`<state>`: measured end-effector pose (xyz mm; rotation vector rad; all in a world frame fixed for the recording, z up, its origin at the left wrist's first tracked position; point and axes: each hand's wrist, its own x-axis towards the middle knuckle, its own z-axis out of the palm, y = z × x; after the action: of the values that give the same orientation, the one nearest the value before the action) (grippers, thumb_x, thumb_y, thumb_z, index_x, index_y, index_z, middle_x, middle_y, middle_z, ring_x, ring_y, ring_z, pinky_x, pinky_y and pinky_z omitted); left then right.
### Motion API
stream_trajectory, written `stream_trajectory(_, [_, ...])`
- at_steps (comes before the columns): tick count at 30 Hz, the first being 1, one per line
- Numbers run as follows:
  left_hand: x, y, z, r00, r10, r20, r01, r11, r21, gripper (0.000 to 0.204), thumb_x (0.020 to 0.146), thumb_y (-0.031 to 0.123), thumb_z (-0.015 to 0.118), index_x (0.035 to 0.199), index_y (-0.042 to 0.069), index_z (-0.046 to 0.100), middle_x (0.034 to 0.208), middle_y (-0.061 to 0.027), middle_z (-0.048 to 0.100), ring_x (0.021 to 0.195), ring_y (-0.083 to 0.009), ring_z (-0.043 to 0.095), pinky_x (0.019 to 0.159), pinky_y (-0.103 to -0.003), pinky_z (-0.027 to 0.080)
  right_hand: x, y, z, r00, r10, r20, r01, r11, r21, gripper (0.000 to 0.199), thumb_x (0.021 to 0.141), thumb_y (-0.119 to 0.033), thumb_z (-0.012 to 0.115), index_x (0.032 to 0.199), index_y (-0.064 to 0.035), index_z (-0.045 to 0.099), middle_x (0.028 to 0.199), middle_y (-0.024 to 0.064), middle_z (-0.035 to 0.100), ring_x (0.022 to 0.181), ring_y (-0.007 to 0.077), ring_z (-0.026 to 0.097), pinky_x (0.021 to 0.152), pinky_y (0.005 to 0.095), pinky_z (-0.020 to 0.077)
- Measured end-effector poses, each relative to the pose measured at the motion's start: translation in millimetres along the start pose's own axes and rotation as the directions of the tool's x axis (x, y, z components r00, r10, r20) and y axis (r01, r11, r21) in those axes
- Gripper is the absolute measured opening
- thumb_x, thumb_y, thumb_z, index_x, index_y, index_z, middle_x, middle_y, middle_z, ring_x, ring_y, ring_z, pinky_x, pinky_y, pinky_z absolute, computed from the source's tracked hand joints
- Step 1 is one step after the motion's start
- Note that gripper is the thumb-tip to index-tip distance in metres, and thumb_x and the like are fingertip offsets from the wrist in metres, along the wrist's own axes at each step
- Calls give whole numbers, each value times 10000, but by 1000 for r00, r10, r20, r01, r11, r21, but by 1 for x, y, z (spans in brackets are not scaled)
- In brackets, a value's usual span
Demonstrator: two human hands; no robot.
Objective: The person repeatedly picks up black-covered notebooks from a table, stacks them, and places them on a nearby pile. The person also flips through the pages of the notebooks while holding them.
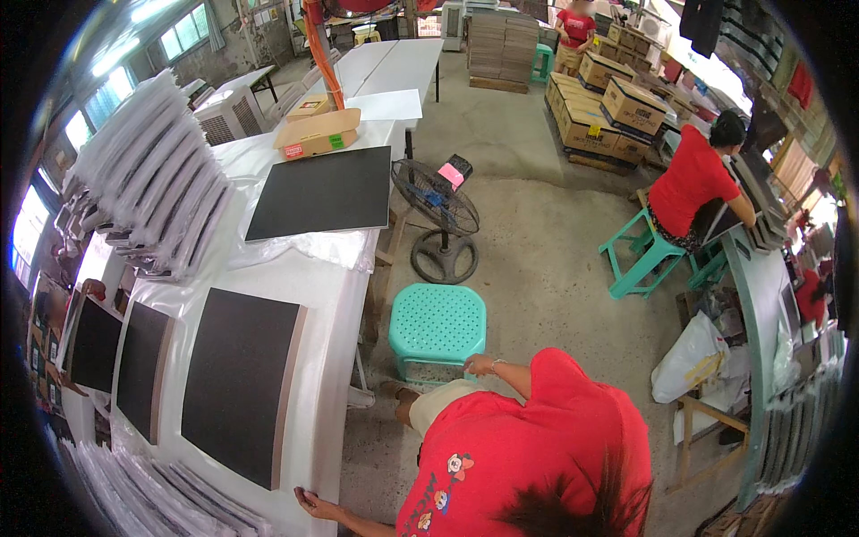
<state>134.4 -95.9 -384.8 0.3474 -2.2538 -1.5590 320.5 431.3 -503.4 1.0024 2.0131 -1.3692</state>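
Teal plastic stool (437, 324) was seen on the floor beside the white table (344, 295), its rim touched by a red-shirted co-worker's hand (479, 362), fingers apparently curled, the other hand (309, 503) laid flat on the table edge.

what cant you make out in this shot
Head view:
- Own hands: out of frame.
- Nearby person's hand on the white table: fingers too small to tell grip.
- Seated person's work: hidden behind their body.
- Wrapped stack: contents blurred by plastic.
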Motion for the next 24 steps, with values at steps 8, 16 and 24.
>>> stream_trajectory(8, [-3, -3, 1, 1000, 6, 11, -6, 1000, -2, 339, 941, 134, 478, 1225, -43, 531, 1249, -157, 548, 1134, -263, 533, 941, -356, 432, 14, 76, -8, 984, 175, -43, -177, 983, -50, 379, 795, -165, 557, 1166, -131, 628, 959, 105, 656, 708, 207, 624, 580, 343, 490])
stream_trajectory(16, [4, -7, -17, 999, 11, 35, -12, 1000, 19, 372, 941, 160, 475, 1253, -41, 503, 1271, -155, 529, 1172, -265, 500, 996, -367, 380, 18, 6, 20, 991, 130, 17, -127, 983, -132, 353, 771, -194, 602, 1113, -116, 644, 876, 95, 653, 645, 193, 601, 548, 342, 475])
stream_trajectory(24, [68, 102, 15, 930, -294, 222, 346, 904, -250, 467, 956, 343, 414, 1308, 39, 458, 1259, -125, 506, 1165, -243, 467, 944, -351, 366, 80, -18, 28, 979, -206, -11, 206, 977, 49, 306, 811, -208, 639, 1082, -65, 638, 878, 76, 648, 705, 166, 585, 613, 348, 484])
